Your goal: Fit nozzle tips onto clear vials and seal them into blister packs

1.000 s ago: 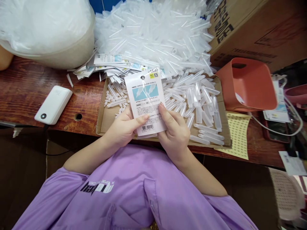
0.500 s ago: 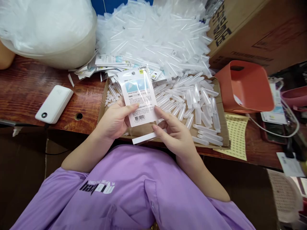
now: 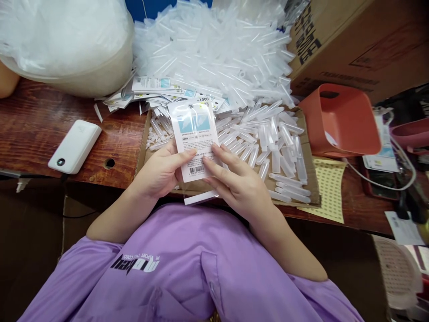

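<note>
Both hands are at a clear plastic bag [image 3: 201, 190] with a white printed card [image 3: 197, 138] inside, held upright over a shallow cardboard tray [image 3: 311, 179]. The card carries a blue picture, small print and a barcode; the bag's lower end has a white strip. My left hand [image 3: 159, 172] grips the left edge, thumb across the front, its other fingers mostly hidden behind. From the right, my right hand [image 3: 239, 181] holds the bag, its fingertips pressed against the lower front near the barcode. Small translucent plastic tubes [image 3: 281, 152] lie in the tray behind the hands.
A big heap of translucent tubes [image 3: 214, 53] rises behind, with printed cards [image 3: 154, 85] at its left foot. Left stand a white tub [image 3: 83, 80] and a white power bank [image 3: 75, 145]. Right are an orange bin [image 3: 351, 120], a cardboard box [image 3: 355, 49] and a yellow sticker sheet [image 3: 326, 188].
My right hand has shifted left, its fingers moving from the bag's right edge onto the card's lower front. The bag has tilted slightly and moved a little right. My left hand keeps its grip.
</note>
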Available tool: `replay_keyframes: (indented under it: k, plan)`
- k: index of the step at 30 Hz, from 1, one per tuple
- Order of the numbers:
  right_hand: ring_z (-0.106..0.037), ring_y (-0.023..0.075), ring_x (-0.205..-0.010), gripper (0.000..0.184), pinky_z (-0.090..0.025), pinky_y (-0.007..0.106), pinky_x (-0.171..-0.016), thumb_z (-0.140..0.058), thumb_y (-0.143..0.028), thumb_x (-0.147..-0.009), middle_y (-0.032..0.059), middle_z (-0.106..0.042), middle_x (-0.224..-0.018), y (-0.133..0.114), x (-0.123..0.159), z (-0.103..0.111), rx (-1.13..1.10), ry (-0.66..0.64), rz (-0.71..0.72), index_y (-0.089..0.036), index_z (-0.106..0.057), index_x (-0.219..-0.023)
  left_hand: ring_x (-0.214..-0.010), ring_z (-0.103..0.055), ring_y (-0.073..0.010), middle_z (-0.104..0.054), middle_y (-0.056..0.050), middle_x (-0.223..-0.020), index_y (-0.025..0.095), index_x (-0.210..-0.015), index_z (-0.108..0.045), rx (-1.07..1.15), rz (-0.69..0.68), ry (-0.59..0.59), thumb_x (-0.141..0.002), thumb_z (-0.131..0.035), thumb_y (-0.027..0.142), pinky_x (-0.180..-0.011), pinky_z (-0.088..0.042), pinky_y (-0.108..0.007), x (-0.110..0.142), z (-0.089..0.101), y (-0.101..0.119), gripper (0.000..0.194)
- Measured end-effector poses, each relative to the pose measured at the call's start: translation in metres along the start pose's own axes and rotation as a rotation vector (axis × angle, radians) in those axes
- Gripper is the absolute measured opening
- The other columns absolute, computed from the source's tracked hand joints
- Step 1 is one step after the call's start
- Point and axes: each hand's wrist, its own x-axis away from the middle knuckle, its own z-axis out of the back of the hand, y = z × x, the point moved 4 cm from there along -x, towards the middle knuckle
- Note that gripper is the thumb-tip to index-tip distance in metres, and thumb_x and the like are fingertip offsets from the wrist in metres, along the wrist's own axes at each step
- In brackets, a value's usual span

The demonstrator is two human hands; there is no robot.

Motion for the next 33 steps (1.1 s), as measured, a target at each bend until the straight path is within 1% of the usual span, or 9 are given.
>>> replay_keyframes:
  k: [5,13,18,20,23,25,27,29,33]
  plan:
    - [-0.052,0.0258,-0.133,0.05,-0.05,0.046,-0.108,-0.062,-0.028,-0.092,0.0083,-0.044,-0.152,0.001,0.006,-0.004,-0.124,0.04,-0.135,-0.031,-0.053,-0.14,-0.116,-0.065,-0.0286,-0.073,-0.008,-0.117,0.018,-0.109,-0.067,-0.039,-0.023,-0.051,-0.08,-0.074,0.017,-0.101,-0.053,-0.044,0.003,0.001,-0.002,0.029]
    - [-0.061,0.021,-0.124,0.056,-0.055,0.036,-0.103,-0.064,-0.02,-0.09,0.0046,-0.054,-0.144,0.001,0.011,-0.009,-0.156,0.144,-0.124,-0.033,-0.049,-0.142,-0.113,-0.067,-0.0267,-0.073,-0.008,-0.116,0.018,-0.109,-0.066,-0.083,-0.032,-0.082,-0.079,-0.075,0.02,-0.099,-0.054,-0.039,0.0,0.002,-0.003,0.031]
    - [-0.04,0.0316,-0.142,0.058,-0.039,0.058,-0.113,-0.062,-0.032,-0.091,0.0129,-0.05,-0.147,0.004,0.008,-0.006,-0.11,-0.049,-0.181,-0.025,-0.045,-0.146,-0.122,-0.061,-0.0247,-0.069,-0.008,-0.124,0.019,-0.116,-0.06,-0.224,-0.23,-0.021,-0.079,-0.076,0.02,-0.106,-0.048,-0.038,-0.005,0.007,-0.005,0.04]
    - [-0.033,0.0311,-0.146,0.068,-0.035,0.058,-0.115,-0.06,-0.042,-0.092,0.0135,-0.041,-0.153,0.005,0.007,-0.007,-0.232,-0.083,-0.278,-0.024,-0.034,-0.152,-0.126,-0.058,-0.0236,-0.065,-0.009,-0.131,0.019,-0.124,-0.056,-0.333,-0.288,-0.018,-0.081,-0.073,0.02,-0.109,-0.044,-0.036,-0.004,0.003,-0.008,0.046]
    - [-0.036,0.0266,-0.145,0.074,-0.038,0.048,-0.116,-0.053,-0.054,-0.093,0.0118,-0.034,-0.158,0.004,0.003,-0.017,-0.572,-0.107,-0.365,-0.025,-0.025,-0.155,-0.136,-0.049,-0.0245,-0.044,-0.008,-0.153,0.025,-0.144,-0.042,-0.449,-0.19,-0.171,-0.08,-0.07,0.014,-0.112,-0.042,-0.035,0.003,-0.009,-0.015,0.071]
    - [-0.045,0.026,-0.139,0.067,-0.045,0.045,-0.112,-0.052,-0.056,-0.092,0.011,-0.046,-0.151,0.01,0.003,-0.022,-0.727,-0.047,-0.442,-0.025,-0.036,-0.149,-0.143,-0.039,-0.0273,-0.03,-0.005,-0.161,0.03,-0.148,-0.04,-0.513,-0.115,-0.282,-0.072,-0.073,0.006,-0.112,-0.042,-0.035,0.011,-0.015,-0.015,0.085]
    - [-0.059,0.0253,-0.126,0.052,-0.054,0.043,-0.102,-0.05,-0.053,-0.094,0.0096,-0.061,-0.136,0.022,0.006,-0.025,-0.804,0.063,-0.562,-0.025,-0.05,-0.138,-0.145,-0.035,-0.0295,-0.031,-0.003,-0.161,0.031,-0.141,-0.051,-0.567,-0.082,-0.326,-0.067,-0.074,0.004,-0.113,-0.041,-0.037,0.015,-0.015,-0.009,0.082]
    - [-0.067,0.0254,-0.114,0.042,-0.059,0.044,-0.092,-0.044,-0.048,-0.097,0.0087,-0.069,-0.123,0.033,0.009,-0.026,-0.854,0.12,-0.657,-0.024,-0.057,-0.13,-0.14,-0.043,-0.029,-0.048,-0.005,-0.151,0.027,-0.128,-0.063,-0.559,-0.125,-0.257,-0.071,-0.073,0.008,-0.114,-0.038,-0.038,0.014,-0.009,0.003,0.062]
    - [-0.072,0.0278,-0.101,0.043,-0.062,0.047,-0.084,-0.039,-0.045,-0.095,0.0094,-0.073,-0.112,0.036,0.007,-0.027,-1.009,0.021,-0.741,-0.022,-0.064,-0.121,-0.122,-0.059,-0.0231,-0.067,-0.005,-0.126,0.021,-0.112,-0.068,-0.458,-0.297,0.103,-0.082,-0.069,0.023,-0.109,-0.042,-0.036,0.001,0.015,0.024,0.03]
